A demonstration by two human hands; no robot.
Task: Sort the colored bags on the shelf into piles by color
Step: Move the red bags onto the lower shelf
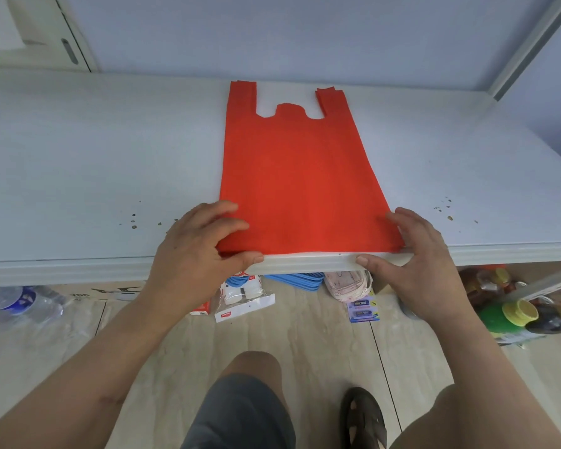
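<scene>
A flat stack of red bags (295, 176) lies on the white shelf (94, 163), handles pointing to the back wall, bottom edge flush with the shelf's front lip. My left hand (198, 244) rests on the stack's near left corner, fingers on top and thumb along the lip. My right hand (421, 251) lies at the near right corner, fingers spread beside the stack's edge, thumb pressed on the lip. Neither hand lifts the bags. No bags of another color show on the shelf.
Below the shelf, on the tiled floor, lie blue flat items (297, 280), small packaged goods (243, 303), water bottles (23, 303) at left and drink bottles (515, 312) at right. A metal upright (531, 47) rises at the shelf's far right corner. My knee and sandal show below.
</scene>
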